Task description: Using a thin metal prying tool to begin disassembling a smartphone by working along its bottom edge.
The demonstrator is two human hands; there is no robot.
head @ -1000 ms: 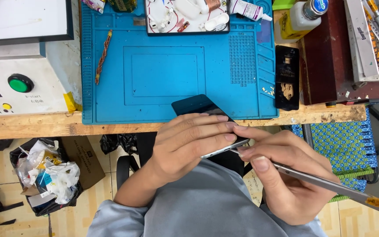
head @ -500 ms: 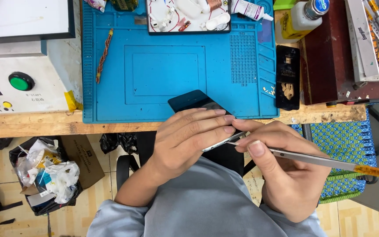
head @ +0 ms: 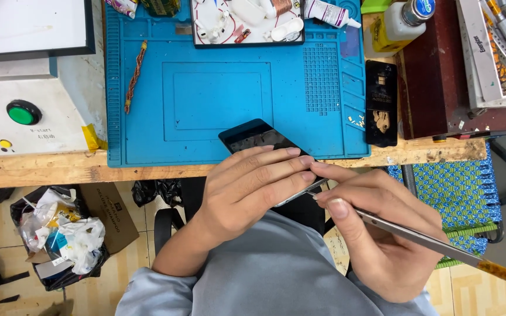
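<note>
While the left hand [head: 247,190] wraps over a dark phone [head: 253,137], fingers pressed together across its face, the phone's far corner pokes out over the near edge of the blue mat [head: 218,88]. Right beside it, the right hand [head: 376,234] pinches a long metal tool [head: 417,237], thumb and forefinger clamped on the shaft, tip meeting the phone's edge just under the left fingertips [head: 303,167]. Off the mat's right edge lies a black phone part [head: 380,102]; beyond its far edge sits a black tray [head: 247,23] of white bits. Left of the mat, a white machine [head: 24,111] shows a green button [head: 23,112]. Below the mat's left corner, a bin [head: 60,234] holds rubbish.
</note>
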